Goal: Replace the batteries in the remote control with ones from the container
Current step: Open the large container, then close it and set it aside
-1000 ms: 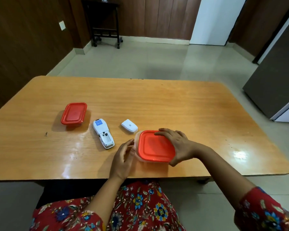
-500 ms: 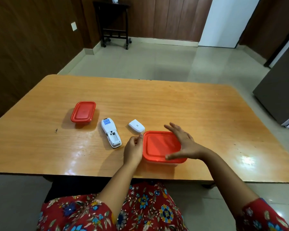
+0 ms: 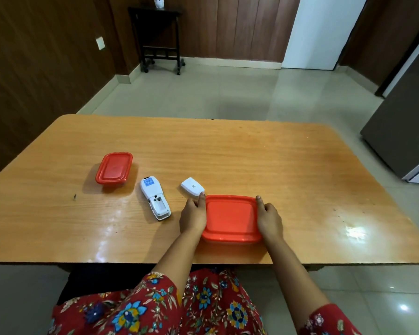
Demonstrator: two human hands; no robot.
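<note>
"Has she got hold of the red-lidded container (image 3: 231,221)?"

"Yes. The left hand (image 3: 192,217) and right hand (image 3: 269,220) each have a grip on one side, thumbs on the lid (image 3: 228,204), which is on. It sits near the tabletop (image 3: 252,153) front edge."

"And the remote (image 3: 155,198)?"

"Just to the left, face down, compartment open. Its battery cover (image 3: 192,187) lies by her left thumb."

"Any risk?"

"I'd guess a stiff lid popping suddenly, scattering batteries or knocking that cover."

remote (image 3: 155,198): white, face-down, battery bay open | cover (image 3: 192,187): off, just right | container (image 3: 231,217): red lid on
</note>
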